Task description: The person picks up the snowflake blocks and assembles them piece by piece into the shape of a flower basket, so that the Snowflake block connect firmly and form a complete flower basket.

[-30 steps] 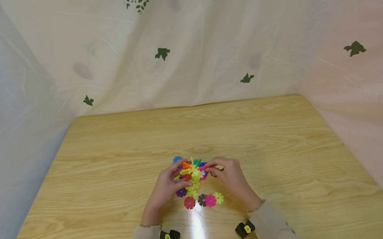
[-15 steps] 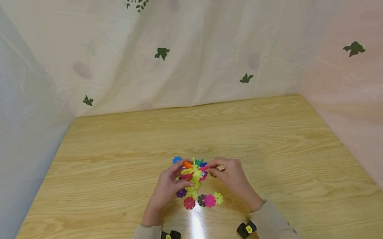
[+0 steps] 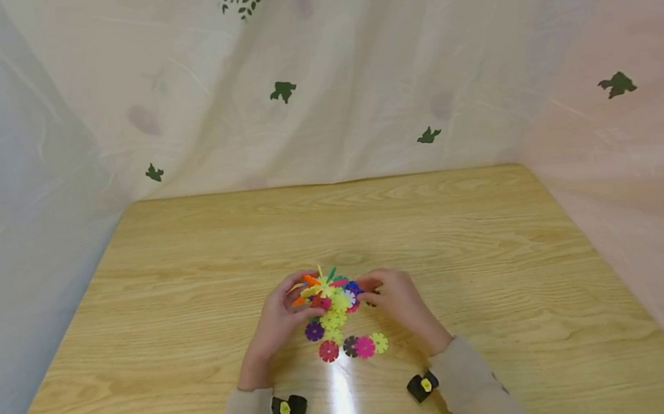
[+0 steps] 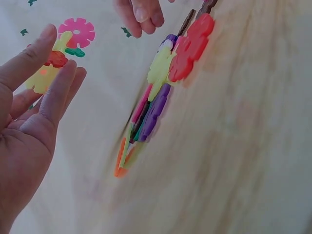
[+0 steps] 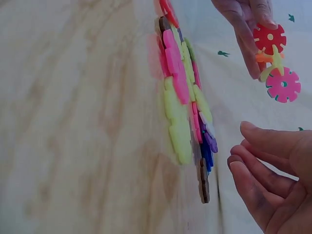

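My left hand (image 3: 275,321) pinches a joined cluster of notched snowflake discs (image 3: 325,287) between thumb and fingers, held above the table. Its red disc (image 5: 269,40), orange and yellow pieces and a pink disc (image 5: 284,86) show in the right wrist view. That pink disc (image 4: 77,32) sticks out beyond my fingertips in the left wrist view. To the right of the cluster is my right hand (image 3: 397,295), its thumb and loosely bent fingers (image 5: 248,183) apart with nothing between them. Loose discs (image 3: 332,320) lie under and in front of both hands, some overlapping.
On the wooden table (image 3: 159,297), a red disc (image 3: 328,351) and a short row with a pink disc (image 3: 364,347) lie nearest the person. Cloth with leaf prints (image 3: 353,89) hangs behind and at both sides.
The right hand has let go of the pink disc on the cluster and is now apart from it. My left hand has shifted slightly left and away from the person, carrying the cluster.
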`<state>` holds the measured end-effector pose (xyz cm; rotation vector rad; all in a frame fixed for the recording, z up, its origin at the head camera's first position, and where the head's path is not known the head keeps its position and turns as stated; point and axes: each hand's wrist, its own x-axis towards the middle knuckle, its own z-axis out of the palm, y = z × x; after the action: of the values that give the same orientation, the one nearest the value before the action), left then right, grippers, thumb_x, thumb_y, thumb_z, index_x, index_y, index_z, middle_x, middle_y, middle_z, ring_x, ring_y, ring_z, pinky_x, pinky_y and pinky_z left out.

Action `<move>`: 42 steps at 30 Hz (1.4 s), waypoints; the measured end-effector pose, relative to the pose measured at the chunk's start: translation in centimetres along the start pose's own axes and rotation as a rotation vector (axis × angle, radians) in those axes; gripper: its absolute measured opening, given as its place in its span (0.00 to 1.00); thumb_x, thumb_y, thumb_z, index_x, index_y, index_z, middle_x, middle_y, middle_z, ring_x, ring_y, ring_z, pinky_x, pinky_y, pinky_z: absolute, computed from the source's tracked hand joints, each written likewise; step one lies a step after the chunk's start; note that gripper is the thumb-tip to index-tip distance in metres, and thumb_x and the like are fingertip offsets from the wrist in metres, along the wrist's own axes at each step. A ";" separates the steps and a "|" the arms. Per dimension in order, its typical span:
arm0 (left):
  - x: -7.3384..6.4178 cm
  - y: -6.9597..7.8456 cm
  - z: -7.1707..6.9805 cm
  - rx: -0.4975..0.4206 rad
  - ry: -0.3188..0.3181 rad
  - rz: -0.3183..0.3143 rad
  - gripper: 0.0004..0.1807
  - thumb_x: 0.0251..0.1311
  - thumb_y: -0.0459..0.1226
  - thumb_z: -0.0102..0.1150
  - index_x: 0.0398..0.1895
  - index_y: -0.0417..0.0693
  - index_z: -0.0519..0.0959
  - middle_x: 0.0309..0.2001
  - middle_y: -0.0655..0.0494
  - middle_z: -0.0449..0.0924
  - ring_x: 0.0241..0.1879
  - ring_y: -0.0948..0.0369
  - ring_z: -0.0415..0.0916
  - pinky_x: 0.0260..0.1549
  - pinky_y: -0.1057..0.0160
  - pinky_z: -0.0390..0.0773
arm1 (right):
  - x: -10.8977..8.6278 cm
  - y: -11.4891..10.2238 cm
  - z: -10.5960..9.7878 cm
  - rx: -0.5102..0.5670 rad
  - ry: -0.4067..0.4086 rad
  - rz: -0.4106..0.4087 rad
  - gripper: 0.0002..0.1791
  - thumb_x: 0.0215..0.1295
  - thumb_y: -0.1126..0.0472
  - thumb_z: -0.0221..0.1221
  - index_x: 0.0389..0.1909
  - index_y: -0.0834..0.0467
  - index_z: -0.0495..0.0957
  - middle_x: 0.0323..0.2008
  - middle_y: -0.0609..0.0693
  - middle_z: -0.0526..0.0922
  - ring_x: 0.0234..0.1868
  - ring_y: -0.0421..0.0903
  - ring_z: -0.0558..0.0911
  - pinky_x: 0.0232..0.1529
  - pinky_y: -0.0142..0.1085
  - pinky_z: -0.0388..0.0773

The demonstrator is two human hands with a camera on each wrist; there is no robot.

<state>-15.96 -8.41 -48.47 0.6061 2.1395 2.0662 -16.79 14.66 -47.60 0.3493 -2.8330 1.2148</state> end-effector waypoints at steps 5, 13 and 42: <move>0.1 -0.3 -0.4 0.009 0.007 0.017 0.33 0.51 0.22 0.64 0.63 0.34 0.67 0.62 0.34 0.68 0.63 0.39 0.67 0.53 0.56 0.81 | 1.1 -0.6 0.6 -0.129 -0.091 0.012 0.13 0.57 0.60 0.68 0.43 0.59 0.85 0.36 0.52 0.87 0.38 0.45 0.84 0.39 0.37 0.83; 0.1 -0.5 -0.8 0.005 0.020 0.028 0.32 0.53 0.21 0.63 0.63 0.34 0.68 0.64 0.35 0.67 0.63 0.39 0.66 0.52 0.63 0.82 | 2.1 -1.7 1.4 -0.323 -0.185 -0.079 0.08 0.55 0.57 0.70 0.35 0.55 0.87 0.33 0.47 0.82 0.34 0.42 0.79 0.35 0.35 0.78; 0.2 -0.4 -0.8 0.012 0.048 -0.006 0.30 0.54 0.23 0.64 0.62 0.35 0.68 0.63 0.37 0.67 0.58 0.53 0.74 0.51 0.69 0.81 | 1.2 -1.0 -0.6 -0.090 0.006 0.011 0.04 0.58 0.62 0.67 0.34 0.55 0.82 0.29 0.48 0.84 0.32 0.43 0.81 0.33 0.33 0.80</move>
<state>-16.46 -9.10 -48.73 0.5561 2.1785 2.0867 -17.73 14.23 -46.36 0.3263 -2.8765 1.0830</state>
